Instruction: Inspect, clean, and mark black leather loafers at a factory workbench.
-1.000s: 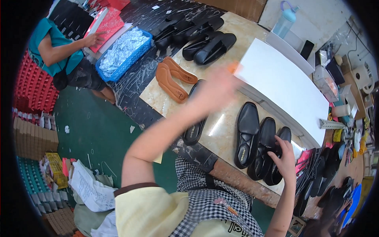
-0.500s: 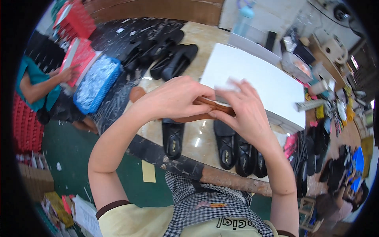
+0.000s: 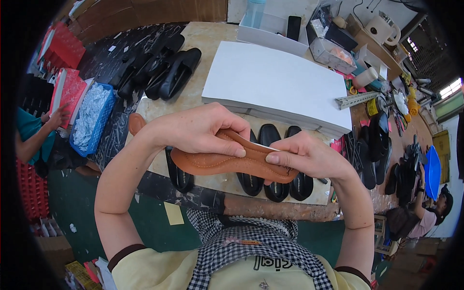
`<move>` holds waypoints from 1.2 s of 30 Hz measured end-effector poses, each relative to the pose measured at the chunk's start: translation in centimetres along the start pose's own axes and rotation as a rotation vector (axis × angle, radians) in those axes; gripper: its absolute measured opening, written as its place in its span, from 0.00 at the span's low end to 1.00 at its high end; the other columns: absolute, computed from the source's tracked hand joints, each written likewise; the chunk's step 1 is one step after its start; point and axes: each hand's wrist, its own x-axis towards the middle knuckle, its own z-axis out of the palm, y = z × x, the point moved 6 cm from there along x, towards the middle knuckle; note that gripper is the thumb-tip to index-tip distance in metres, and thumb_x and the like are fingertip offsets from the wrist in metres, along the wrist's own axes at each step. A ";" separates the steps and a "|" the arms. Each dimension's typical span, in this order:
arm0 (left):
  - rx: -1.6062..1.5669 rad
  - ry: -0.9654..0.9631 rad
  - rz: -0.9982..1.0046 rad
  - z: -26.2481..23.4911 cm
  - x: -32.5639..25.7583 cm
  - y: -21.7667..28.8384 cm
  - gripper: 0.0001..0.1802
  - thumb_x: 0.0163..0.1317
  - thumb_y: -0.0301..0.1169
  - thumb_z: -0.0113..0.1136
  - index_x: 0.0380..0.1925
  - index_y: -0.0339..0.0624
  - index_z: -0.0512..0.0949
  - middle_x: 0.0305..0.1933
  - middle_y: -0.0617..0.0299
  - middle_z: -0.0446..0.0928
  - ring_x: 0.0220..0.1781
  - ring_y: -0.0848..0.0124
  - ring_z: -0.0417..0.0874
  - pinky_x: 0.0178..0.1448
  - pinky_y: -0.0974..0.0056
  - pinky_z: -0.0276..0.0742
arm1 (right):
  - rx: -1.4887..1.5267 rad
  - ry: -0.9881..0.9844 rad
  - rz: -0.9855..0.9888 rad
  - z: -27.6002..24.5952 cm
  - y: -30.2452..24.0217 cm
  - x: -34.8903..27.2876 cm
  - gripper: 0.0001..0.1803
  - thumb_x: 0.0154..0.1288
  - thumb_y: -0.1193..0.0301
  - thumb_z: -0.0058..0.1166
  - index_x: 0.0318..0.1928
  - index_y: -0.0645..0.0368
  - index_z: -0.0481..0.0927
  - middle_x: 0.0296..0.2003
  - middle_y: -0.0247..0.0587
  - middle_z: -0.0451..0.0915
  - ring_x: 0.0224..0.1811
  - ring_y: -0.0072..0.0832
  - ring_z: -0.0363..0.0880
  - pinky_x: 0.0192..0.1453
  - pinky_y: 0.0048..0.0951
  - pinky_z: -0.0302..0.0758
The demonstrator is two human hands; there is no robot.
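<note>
one brown insole [image 3: 205, 163] is held up over the near side of the table [image 3: 212, 183], above black shoes [image 3: 277, 193]. the left hand [image 3: 205, 133] pinches it with the thumb on its middle stretch; the right hand [image 3: 311, 157] pinches it close by, thumb toward the marked end. the insole looks light, padded and bendy, likelier to flex than break, its smooth face perhaps a little slippery; the narrow waist and stitched edges seem sound places to take hold. most fingers behind it and its underside are hidden. whether the pale sliver by the right thumb is lining or another layer, i cannot tell. beside the left wrist, only the tip of another insole [image 3: 137, 123] shows.
</note>
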 end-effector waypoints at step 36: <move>-0.058 0.332 -0.257 -3.3 -8.2 -6.7 0.20 0.61 0.39 0.71 0.46 0.36 0.83 0.37 0.64 0.84 0.37 0.77 0.80 0.43 0.70 0.76 | -0.086 -0.273 0.021 0.7 -0.2 11.0 0.22 0.77 0.57 0.50 0.50 0.67 0.81 0.32 0.39 0.86 0.35 0.21 0.85 0.42 0.22 0.79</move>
